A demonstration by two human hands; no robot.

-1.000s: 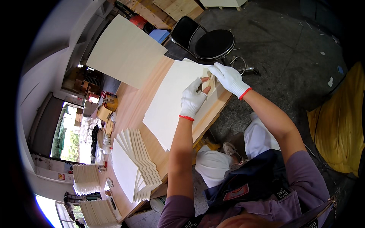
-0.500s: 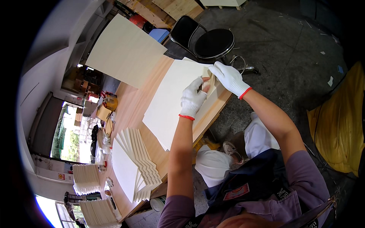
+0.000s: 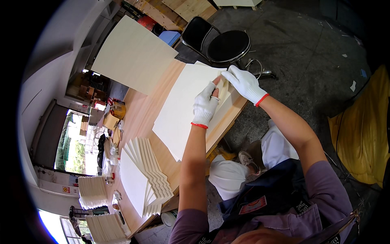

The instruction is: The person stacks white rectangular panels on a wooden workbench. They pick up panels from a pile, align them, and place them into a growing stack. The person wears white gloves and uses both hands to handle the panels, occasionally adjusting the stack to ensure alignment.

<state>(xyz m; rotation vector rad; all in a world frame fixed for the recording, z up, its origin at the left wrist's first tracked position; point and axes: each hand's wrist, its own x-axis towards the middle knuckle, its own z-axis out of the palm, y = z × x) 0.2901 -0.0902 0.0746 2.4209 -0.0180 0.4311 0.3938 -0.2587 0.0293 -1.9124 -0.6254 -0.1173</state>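
A flat stack of large cream-white sheets point(image 3: 178, 110) lies on the wooden table in front of me. My right hand point(image 3: 244, 86), in a white knitted glove with a red cuff, is closed on the far right corner of the sheets, where several edges are lifted and fanned. My left hand point(image 3: 206, 105) wears a matching glove with bare fingertips showing. Its index finger reaches onto the lifted edges beside my right fingertips, and its thumb is held apart, lower down. How many sheets are pinched is hidden by the fingers.
A fanned pile of cream sheets point(image 3: 148, 175) sits nearer on the wooden table point(image 3: 142, 107). One large sheet point(image 3: 134, 55) overhangs the far side. A black chair point(image 3: 227, 44) stands beyond the table, and yellow cloth point(image 3: 361, 130) is at right. More stacks point(image 3: 91, 191) stand at left.
My left index finger has straightened and moved up toward the sheet corner, with the thumb shifting slightly. The right hand has barely moved and keeps its pinch.
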